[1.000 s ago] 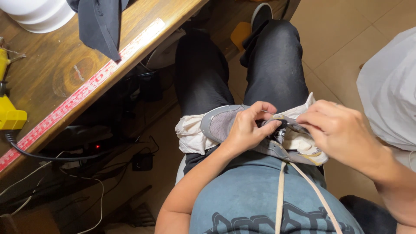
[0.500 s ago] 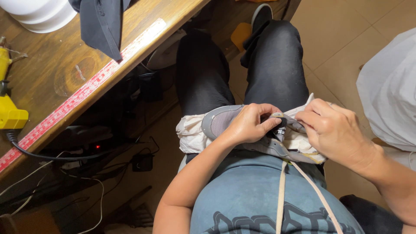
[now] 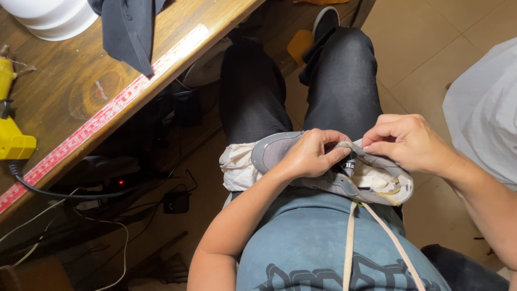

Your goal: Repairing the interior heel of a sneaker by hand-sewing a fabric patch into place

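Wooden tabletop (image 3: 64, 91) fills the upper left of my view, a red measuring tape (image 3: 102, 116) fixed along its edge, a white tub (image 3: 48, 19) and a dark cloth (image 3: 129, 29) at its far end, a yellow tool (image 3: 13, 143) with a black cable at its near end. Beside it my black-trousered legs (image 3: 334, 81) stretch away over a tiled floor (image 3: 420, 37), and across my lap lies a grey shoe (image 3: 274, 151), sole edge up, resting on a pale cloth (image 3: 237, 167). My left forearm comes up from the lower frame, bent at the wrist, and the left hand (image 3: 309, 156) curls over the shoe's middle, fingers closed on its upper. My right arm enters from the right edge, and the right hand (image 3: 406, 143) sits knuckles up, thumb and fingers pinched narrowly on the grey upper's edge just beside the left fingertips. Between both hands a small dark piece (image 3: 349, 166) shows; I cannot tell what it is. Two pale straps (image 3: 350, 242) run down my blue shirt.
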